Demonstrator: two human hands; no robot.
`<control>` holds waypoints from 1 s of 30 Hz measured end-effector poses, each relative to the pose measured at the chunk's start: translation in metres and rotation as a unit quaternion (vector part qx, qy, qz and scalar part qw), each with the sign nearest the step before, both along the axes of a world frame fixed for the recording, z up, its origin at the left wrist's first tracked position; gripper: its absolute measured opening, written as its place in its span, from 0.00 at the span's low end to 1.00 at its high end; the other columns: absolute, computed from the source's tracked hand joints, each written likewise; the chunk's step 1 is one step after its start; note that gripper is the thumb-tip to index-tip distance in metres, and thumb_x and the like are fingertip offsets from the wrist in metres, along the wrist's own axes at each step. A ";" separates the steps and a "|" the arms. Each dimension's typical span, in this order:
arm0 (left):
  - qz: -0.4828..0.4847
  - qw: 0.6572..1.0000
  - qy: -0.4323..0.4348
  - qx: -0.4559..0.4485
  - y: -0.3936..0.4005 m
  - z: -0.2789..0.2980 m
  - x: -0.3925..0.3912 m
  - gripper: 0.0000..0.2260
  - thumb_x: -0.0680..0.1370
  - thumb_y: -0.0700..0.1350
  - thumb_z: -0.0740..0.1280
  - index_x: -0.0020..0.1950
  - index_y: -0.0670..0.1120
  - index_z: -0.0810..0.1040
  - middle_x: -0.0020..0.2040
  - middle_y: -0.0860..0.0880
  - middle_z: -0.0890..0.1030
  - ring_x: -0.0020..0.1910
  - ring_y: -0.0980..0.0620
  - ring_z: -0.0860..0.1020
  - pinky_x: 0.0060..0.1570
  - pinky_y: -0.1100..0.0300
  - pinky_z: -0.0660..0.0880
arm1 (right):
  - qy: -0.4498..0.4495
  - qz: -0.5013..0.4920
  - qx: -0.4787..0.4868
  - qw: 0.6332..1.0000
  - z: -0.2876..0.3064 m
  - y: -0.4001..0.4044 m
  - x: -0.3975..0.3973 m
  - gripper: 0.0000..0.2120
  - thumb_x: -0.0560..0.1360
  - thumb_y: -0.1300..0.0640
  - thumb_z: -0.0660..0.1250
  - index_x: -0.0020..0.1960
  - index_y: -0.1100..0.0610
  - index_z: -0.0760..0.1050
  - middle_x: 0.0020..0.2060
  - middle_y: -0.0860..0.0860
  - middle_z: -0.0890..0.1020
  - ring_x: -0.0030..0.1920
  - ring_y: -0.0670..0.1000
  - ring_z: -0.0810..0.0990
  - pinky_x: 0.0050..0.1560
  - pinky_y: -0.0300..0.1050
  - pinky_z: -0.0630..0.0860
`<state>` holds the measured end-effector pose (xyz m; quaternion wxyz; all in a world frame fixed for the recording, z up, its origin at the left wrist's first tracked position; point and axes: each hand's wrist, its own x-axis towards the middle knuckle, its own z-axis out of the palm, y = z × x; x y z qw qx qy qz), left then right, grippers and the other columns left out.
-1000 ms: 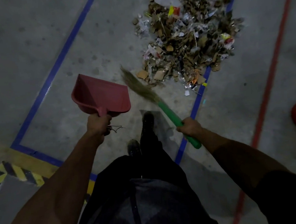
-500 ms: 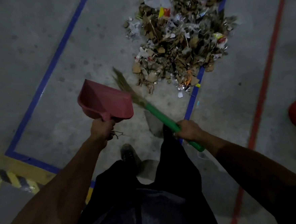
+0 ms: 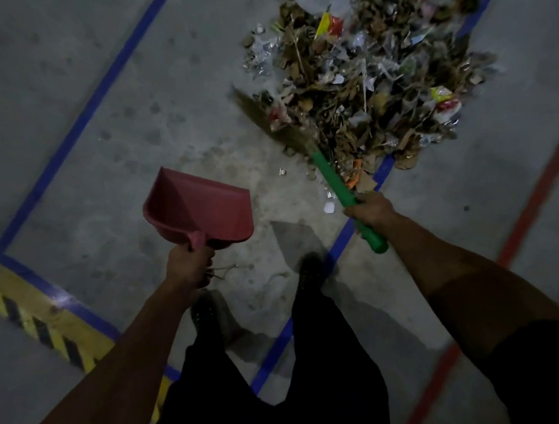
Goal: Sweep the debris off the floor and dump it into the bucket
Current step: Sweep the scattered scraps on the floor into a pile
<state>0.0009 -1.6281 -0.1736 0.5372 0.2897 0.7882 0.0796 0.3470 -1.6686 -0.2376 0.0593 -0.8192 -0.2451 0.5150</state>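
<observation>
1. Fingers: right hand [image 3: 369, 209] wraps the green broom [image 3: 332, 180] handle; left hand [image 3: 189, 264] grips the red dustpan [image 3: 201, 207].
2. Bristles reach the debris pile's [image 3: 371, 83] near edge, angled to rake.
3. Dustpan's off the floor, ready to drop in.

Dim grey concrete floor [image 3: 80, 76] fills the frame. Blue tape lines [image 3: 98, 98] cross it; a red line [image 3: 535, 200] runs at right. Yellow-black hazard stripe [image 3: 37, 321] lies lower left.

The dustpan [image 3: 198, 211] is pinkish red. The broom [image 3: 303, 147] has a green handle and brown bristles. The debris [image 3: 371, 83] is mostly brown, with yellow, red and white bits. The grey floor [image 3: 61, 45] has blue lines [image 3: 98, 102], a red line [image 3: 535, 200] and yellow-and-black stripes [image 3: 38, 324].
</observation>
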 end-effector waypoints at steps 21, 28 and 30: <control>-0.002 0.999 -0.015 0.038 0.003 0.017 0.071 0.03 0.75 0.36 0.64 0.41 0.40 0.74 0.33 0.43 0.71 0.26 0.50 0.66 0.18 0.66 0.61 | 0.031 -0.118 0.104 0.987 0.046 0.011 0.054 0.08 0.69 0.63 0.72 0.39 0.52 0.75 0.24 0.56 0.79 0.22 0.54 0.77 0.26 0.43 0.74; -0.046 0.996 -0.055 0.056 -0.024 0.040 0.049 0.05 0.74 0.35 0.64 0.38 0.40 0.73 0.32 0.42 0.71 0.25 0.49 0.68 0.20 0.65 0.62 | 0.021 -0.163 0.132 0.978 0.115 -0.057 0.010 0.09 0.69 0.62 0.74 0.48 0.58 0.77 0.26 0.58 0.79 0.22 0.55 0.77 0.25 0.42 0.73; -0.060 0.994 -0.064 0.062 -0.034 0.047 0.038 0.04 0.74 0.35 0.65 0.39 0.40 0.73 0.32 0.43 0.72 0.25 0.49 0.68 0.22 0.64 0.63 | 0.010 -0.172 0.141 0.975 0.135 -0.080 -0.003 0.11 0.70 0.62 0.74 0.51 0.59 0.77 0.27 0.58 0.79 0.22 0.55 0.77 0.26 0.42 0.73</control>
